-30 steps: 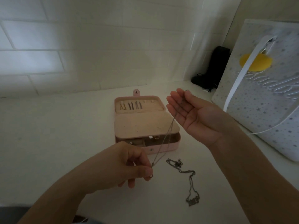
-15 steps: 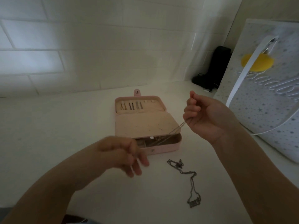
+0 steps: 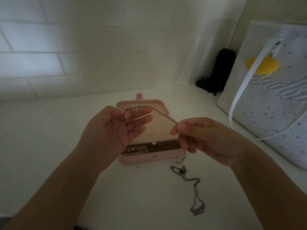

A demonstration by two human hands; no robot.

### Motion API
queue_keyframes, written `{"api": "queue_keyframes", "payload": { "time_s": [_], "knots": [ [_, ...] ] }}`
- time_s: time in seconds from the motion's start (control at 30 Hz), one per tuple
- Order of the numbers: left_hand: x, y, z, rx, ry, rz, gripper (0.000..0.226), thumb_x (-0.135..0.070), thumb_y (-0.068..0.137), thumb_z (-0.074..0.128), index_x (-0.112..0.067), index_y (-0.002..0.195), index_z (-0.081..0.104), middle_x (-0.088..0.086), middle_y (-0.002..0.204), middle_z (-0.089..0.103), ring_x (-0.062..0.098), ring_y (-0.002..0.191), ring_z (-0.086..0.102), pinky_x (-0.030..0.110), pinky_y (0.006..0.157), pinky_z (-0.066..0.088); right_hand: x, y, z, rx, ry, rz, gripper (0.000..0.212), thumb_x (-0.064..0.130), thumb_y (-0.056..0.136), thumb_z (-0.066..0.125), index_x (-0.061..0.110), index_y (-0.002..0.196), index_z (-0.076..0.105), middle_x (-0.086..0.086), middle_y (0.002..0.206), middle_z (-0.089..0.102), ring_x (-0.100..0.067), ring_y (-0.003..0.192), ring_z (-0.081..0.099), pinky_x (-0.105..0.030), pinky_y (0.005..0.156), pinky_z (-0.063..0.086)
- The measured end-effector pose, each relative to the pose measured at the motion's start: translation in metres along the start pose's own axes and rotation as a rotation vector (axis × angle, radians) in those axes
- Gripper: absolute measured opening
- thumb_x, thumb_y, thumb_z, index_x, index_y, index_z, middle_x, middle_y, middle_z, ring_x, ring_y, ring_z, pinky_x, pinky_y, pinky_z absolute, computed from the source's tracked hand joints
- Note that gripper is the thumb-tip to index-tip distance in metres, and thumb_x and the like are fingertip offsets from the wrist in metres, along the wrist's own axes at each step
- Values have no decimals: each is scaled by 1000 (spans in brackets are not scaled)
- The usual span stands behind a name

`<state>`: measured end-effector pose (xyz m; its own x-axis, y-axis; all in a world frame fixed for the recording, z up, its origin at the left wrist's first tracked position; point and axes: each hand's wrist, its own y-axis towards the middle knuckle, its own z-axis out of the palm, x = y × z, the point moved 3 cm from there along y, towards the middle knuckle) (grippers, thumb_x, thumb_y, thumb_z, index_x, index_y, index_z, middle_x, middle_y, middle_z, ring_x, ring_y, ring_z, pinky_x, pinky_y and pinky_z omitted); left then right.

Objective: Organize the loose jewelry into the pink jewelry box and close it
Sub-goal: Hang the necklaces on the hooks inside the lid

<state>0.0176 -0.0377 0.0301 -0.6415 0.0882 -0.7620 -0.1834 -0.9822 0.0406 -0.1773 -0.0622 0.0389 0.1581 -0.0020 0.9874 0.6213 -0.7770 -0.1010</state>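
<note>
Overhead, both hands were raised above the open box (image 3: 146, 157), a thin chain (image 3: 163, 116) strung between them. The left hand (image 3: 114, 131) pinched one end between thumb and forefinger near its top, the other fingers stretched out almost straight toward the right. The right hand (image 3: 204, 138) pinched the chain's other end between thumb and forefinger, the remaining fingers curled loosely underneath; a pale, blurred bit of chain dangled below it, just in front of the box's right corner. The chain ran flat from the left hand, bent near the lid's far edge, then slanted down to the right hand. It looked fine-linked and dull grey in the dim light.

The box was a small pink rectangle with rounded corners, a snap tab (image 3: 139, 96) standing at the far edge and a matching snap on the front wall. A cream-coloured padded panel lay tilted across it, and dark compartments beneath showed a few small, shiny pieces too tiny to identify.

A second necklace (image 3: 194, 188) lay loose on the smooth white counter (image 3: 49, 146), near the box's front right corner, its chain kinked and a small plate-like pendant at the near end.
</note>
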Motion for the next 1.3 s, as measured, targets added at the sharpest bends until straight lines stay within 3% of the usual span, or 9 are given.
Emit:
{"api": "queue_keyframes", "payload": {
  "time_s": [0.1, 0.17, 0.27, 0.37, 0.5, 0.7, 0.8, 1.13, 1.3],
  "knots": [
    [-9, 6, -5, -78, 171, 20, 35, -10, 74, 40, -15, 43, 56, 5, 78, 74, 14, 68, 68, 18, 54, 54, 14, 4, -16, -129, -112, -122, 23, 41, 72, 58, 24, 75, 74, 6, 72, 71, -12, 76, 60, -24, 78, 45],
    [-15, 10, -12, -149, 589, 66, 42, -4, 84, 41, -14, 50, 65, -1, 74, 74, 10, 66, 63, 17, 55, 51, 28, 10, -22, -166, -129, -181, 25, 43, 69, 56, 24, 73, 72, 5, 71, 70, -10, 81, 64, -28, 86, 44],
    [-22, 18, -16, -159, 1272, 118, 14, -23, 82, 60, -23, 71, 69, -8, 87, 70, 8, 77, 59, 24, 68, 43, 48, 26, -20, -103, -33, -189, 21, 32, 81, 52, 17, 78, 67, 1, 55, 55, -12, 59, 58, -25, 72, 53],
    [-21, 35, -10, -8, 1598, 120, 9, -36, 84, 60, -38, 89, 66, -14, 111, 59, 0, 89, 53, 14, 71, 38, 58, 47, -17, -60, -114, -103, 23, 19, 93, 44, 12, 82, 63, 1, 52, 40, -9, 45, 37, -19, 46, 43],
    [-18, 62, 4, 151, 1344, 1, 39, -15, 89, 55, -46, 112, 54, -15, 125, 55, 3, 110, 53, 22, 97, 40, 61, 75, -14, -14, -261, -40, 28, 21, 95, 42, 15, 83, 66, 1, 52, 37, -7, 42, 29, -16, 38, 28],
    [-23, 103, 2, 22, 746, 35, 17, -18, 93, 47, -12, 94, 63, -1, 71, 68, 16, 79, 69, 27, 78, 57, 59, 111, -35, -190, -170, -55, 25, 26, 93, 49, 14, 80, 67, 1, 52, 41, -8, 43, 30, -16, 37, 26],
    [-21, 126, -11, -87, 642, -35, 19, -16, 95, 46, -9, 85, 61, 3, 69, 63, 16, 71, 68, 30, 74, 58, 48, 131, -51, -329, -209, -6, 22, 28, 90, 55, 13, 80, 66, 1, 55, 48, -8, 45, 34, -20, 44, 29],
    [-9, 169, -54, -278, 1118, -84, 14, -10, 85, 62, -4, 74, 70, 6, 57, 66, 8, 44, 58, 17, 48, 51, -9, 178, -68, -546, -393, 51, 10, 19, 80, 68, 11, 80, 71, 5, 60, 58, 2, 47, 53, -10, 45, 39],
    [-4, 179, -61, -359, 1454, -53, 19, -15, 80, 62, -19, 61, 66, 4, 64, 71, 12, 57, 63, 23, 59, 53, -26, 192, -66, -550, -633, 50, 4, 25, 77, 68, 22, 74, 69, 8, 61, 57, -3, 56, 53, -17, 53, 43]
  ]
}}
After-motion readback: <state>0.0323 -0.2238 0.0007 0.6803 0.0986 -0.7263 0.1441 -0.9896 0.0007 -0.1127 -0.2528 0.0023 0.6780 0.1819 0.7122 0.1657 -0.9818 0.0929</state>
